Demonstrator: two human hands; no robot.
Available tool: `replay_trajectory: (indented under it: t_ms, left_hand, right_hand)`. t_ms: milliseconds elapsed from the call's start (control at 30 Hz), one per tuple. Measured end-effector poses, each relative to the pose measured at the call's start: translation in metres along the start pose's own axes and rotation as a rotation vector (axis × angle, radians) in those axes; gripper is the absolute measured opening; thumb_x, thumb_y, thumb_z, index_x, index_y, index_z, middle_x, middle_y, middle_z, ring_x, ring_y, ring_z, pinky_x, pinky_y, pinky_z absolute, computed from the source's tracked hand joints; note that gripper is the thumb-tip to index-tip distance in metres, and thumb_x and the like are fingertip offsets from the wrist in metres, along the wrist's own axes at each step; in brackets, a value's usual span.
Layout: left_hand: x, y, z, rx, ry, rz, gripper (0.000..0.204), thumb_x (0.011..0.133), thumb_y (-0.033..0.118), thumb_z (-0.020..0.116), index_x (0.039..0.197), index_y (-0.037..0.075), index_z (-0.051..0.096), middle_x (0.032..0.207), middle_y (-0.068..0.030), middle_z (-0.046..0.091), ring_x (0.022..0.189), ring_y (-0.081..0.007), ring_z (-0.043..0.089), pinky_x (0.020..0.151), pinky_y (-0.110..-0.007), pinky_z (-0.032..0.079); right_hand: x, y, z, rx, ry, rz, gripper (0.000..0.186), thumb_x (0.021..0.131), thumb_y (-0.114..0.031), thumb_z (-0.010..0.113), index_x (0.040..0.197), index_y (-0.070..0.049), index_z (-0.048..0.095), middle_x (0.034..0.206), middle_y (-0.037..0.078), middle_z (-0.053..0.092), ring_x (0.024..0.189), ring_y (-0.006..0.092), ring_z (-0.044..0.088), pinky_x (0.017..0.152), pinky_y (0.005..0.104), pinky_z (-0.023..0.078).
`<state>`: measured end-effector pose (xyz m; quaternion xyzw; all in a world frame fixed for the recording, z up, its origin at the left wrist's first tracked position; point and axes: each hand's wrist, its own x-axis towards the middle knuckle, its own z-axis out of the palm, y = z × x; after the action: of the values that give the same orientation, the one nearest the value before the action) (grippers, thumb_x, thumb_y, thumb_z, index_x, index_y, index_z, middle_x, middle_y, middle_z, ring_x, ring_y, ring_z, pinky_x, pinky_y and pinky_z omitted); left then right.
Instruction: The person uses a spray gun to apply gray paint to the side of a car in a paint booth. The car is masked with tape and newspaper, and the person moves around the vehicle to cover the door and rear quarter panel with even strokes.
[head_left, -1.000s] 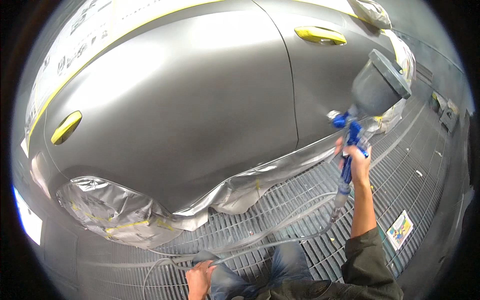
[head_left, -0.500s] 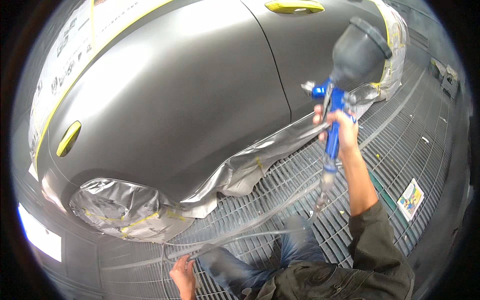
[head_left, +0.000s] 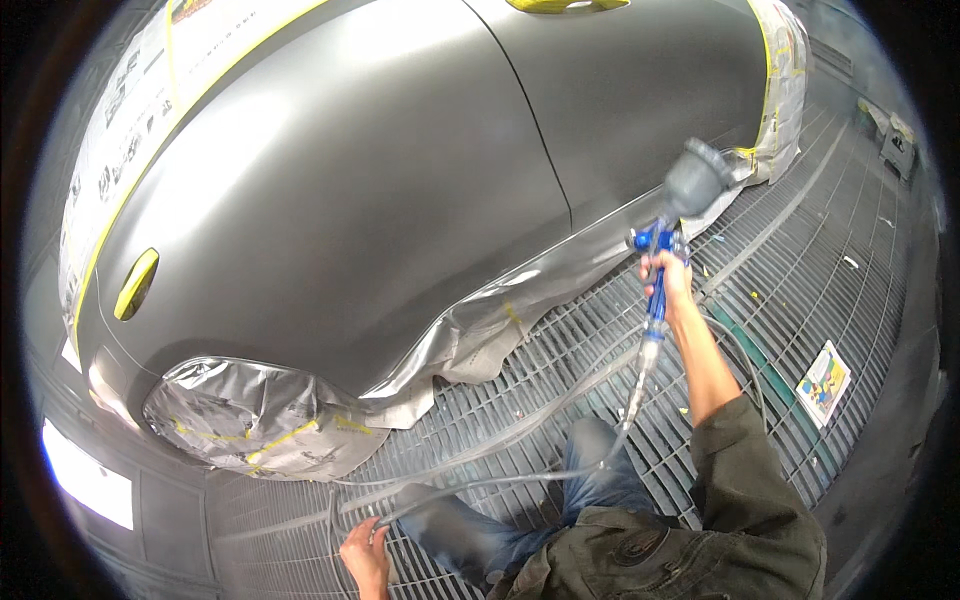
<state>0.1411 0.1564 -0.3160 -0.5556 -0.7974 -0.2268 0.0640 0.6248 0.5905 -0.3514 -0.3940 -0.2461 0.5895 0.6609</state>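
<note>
R fingers (head_left: 648, 273) curled rnd spray gun (head_left: 657, 240).

The head camera, left of a side-by-side fisheye pair, looks down and forward from above the wearer. Nearest, along the lower edge, lie the wearer's jacket (head_left: 650, 545) and jeans (head_left: 445, 525); farther out, the car's grey side (head_left: 380, 220) spans the upper view, and the floor grating (head_left: 800, 290) curves away rightward.
</note>
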Motion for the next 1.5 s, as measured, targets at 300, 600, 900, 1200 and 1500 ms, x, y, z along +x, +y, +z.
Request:
replay_trajectory:
  t_ms: [300,600,900,1200,1500]
  left_hand:
    - [0.006,0.019,0.001,0.015,-0.036,0.008,0.022,0.078,0.009,0.077,0.098,0.005,0.072,0.095,-0.0151,0.072,0.084,-0.035,0.069,0.073,-0.039,0.054]
    - [0.018,0.032,0.008,-0.045,0.042,-0.011,0.021,0.078,0.011,0.079,0.097,0.006,0.072,0.089,-0.0107,0.072,0.073,-0.031,0.069,0.062,-0.037,0.054]
    - [-0.005,-0.071,-0.017,-0.036,0.11,-0.122,0.025,0.074,0.009,0.08,0.097,0.006,0.072,0.096,-0.0119,0.072,0.077,-0.0319,0.07,0.066,-0.037,0.055]
    - [0.03,-0.251,-0.018,0.077,-0.025,-0.118,0.019,0.083,0.007,0.071,0.101,0.0,0.07,0.092,-0.0204,0.07,0.081,-0.0359,0.068,0.072,-0.04,0.055]
    - [0.113,-0.265,0.06,-0.065,-0.231,0.219,0.024,0.089,0.016,0.065,0.11,0.005,0.071,0.091,-0.022,0.07,0.08,-0.0414,0.066,0.068,-0.049,0.052]
  right_hand:
    - [-0.044,0.019,0.004,-0.098,-0.044,-0.064,0.032,0.078,-0.008,0.051,0.106,0.003,0.062,0.091,0.012,0.068,0.075,0.0197,0.068,0.044,0.0309,0.056]
    - [-0.068,-0.022,0.095,-0.243,0.061,-0.521,0.023,0.082,-0.004,0.054,0.102,0.002,0.063,0.094,0.012,0.069,0.073,0.0183,0.067,0.048,0.0281,0.054]
    - [-0.209,0.038,0.226,-0.227,-0.394,-0.352,0.014,0.077,-0.008,0.066,0.089,-0.002,0.069,0.072,0.003,0.064,0.047,0.008,0.053,0.042,0.0217,0.04]
    - [-0.292,0.145,0.407,-0.201,-1.289,0.175,0.052,0.086,-0.009,0.062,0.136,-0.002,0.052,0.1,0.006,0.069,0.079,0.0083,0.065,0.053,0.0214,0.054]
    - [-0.231,0.163,0.301,-0.477,-0.565,-0.108,0.079,0.081,0.003,0.055,0.155,-0.012,0.031,0.106,0.005,0.064,0.084,0.0097,0.062,0.06,0.0221,0.055]
